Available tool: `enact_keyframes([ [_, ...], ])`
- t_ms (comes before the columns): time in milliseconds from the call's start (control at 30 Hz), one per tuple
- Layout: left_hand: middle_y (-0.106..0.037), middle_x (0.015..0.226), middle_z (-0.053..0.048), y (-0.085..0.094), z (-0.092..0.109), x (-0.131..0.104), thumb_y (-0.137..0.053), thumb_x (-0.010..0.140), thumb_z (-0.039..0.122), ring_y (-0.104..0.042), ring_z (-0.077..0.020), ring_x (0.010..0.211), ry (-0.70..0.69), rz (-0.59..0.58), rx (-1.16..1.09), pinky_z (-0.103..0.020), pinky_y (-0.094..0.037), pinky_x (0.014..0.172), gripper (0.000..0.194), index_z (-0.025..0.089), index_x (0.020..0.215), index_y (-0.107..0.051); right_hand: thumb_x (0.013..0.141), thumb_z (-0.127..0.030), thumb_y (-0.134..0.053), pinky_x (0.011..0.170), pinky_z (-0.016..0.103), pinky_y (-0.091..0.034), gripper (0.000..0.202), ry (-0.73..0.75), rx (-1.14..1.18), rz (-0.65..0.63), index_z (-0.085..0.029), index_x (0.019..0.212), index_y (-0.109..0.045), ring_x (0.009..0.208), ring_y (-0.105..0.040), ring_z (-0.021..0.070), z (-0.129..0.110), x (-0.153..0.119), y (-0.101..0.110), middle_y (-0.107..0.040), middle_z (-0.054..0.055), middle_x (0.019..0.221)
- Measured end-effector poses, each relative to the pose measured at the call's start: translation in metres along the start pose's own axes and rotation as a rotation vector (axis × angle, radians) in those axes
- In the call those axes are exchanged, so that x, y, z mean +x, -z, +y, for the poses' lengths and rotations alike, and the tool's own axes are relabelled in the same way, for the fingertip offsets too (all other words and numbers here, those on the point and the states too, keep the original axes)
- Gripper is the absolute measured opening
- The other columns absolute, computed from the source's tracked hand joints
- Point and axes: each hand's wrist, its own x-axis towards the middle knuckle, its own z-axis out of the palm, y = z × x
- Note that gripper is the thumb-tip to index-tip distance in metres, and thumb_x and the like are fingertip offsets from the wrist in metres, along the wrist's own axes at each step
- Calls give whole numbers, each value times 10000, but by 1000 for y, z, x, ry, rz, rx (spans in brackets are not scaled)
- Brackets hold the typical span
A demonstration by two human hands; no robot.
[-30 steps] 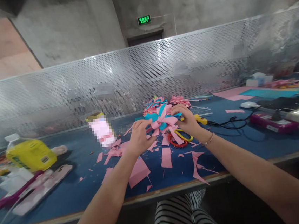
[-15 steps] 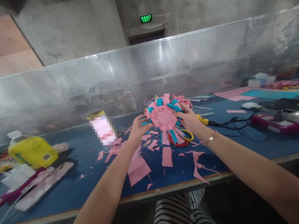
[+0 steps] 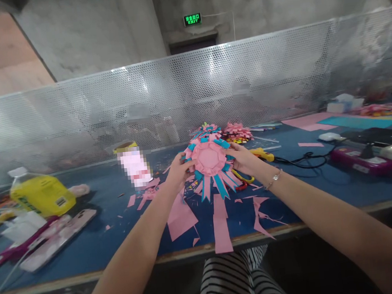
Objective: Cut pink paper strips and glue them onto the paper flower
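Between my hands is a pink and blue paper rosette, its round folded centre facing me and its striped tails hanging down. My left hand grips the rosette's left edge. On the right edge, my right hand has its fingers closed on it. Below the tails, a pink paper strip reaches over the table's front edge, and another pink piece overlaps its upper end. Scissors with yellow and red handles are partly hidden behind the rosette.
Pink scraps litter the blue table. More paper flowers stand behind the rosette. To the left are a yellow liquid bottle and a phone. Cables and a purple device lie right, before a perforated metal screen.
The rosette has come slightly down and left in both hands, its tails now spread more plainly towards me. A second pink strip now shows at the table's front edge.
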Motion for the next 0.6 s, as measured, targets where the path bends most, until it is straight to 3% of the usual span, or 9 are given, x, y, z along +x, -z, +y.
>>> enact_keyframes([
  [133,-466,634,63,1,-2,3,-684,567,223,-441,-40,472,-92,28,24,-203,-434,471,415,212,913,-454,528,-255,-727,328,208,-436,316,-10,-37,4,-210,739,-496,423,-513,83,4,3,4,-556,-77,593],
  [267,-528,779,6,10,-3,11,-602,657,344,-544,-100,628,-139,50,71,-269,-474,577,375,215,980,-462,547,-206,-708,333,190,-429,276,65,60,120,-214,709,-485,426,-516,85,1,10,12,-553,-77,556],
  [400,-550,833,-28,24,-7,18,-618,614,341,-542,-134,683,-289,182,532,-287,-449,616,286,191,842,-532,644,-139,-613,403,179,-477,149,127,200,235,-204,688,-487,471,-553,82,-5,20,23,-591,-59,567],
  [433,-556,789,-28,26,-8,18,-628,597,338,-533,-141,665,-333,149,690,-293,-439,624,239,183,761,-551,665,-137,-593,424,188,-495,126,114,210,251,-202,696,-490,485,-566,88,-6,22,26,-601,-51,578],
  [500,-562,702,-28,25,-13,16,-619,603,370,-524,-158,641,-377,-36,962,-302,-425,622,199,182,638,-563,696,-147,-568,449,206,-518,97,86,214,257,-201,716,-491,499,-580,97,-7,26,32,-613,-40,594],
  [533,-566,680,-30,24,-16,14,-603,619,383,-526,-168,646,-388,-146,1058,-304,-423,622,202,185,615,-565,708,-155,-561,456,213,-524,86,75,213,244,-201,727,-491,499,-582,100,-7,27,35,-616,-35,603],
  [600,-584,714,-42,20,-21,12,-578,644,361,-543,-188,703,-424,-219,1167,-315,-425,654,176,186,665,-579,727,-166,-550,463,217,-531,67,60,211,227,-198,740,-493,495,-580,99,-8,29,39,-620,-28,617],
])
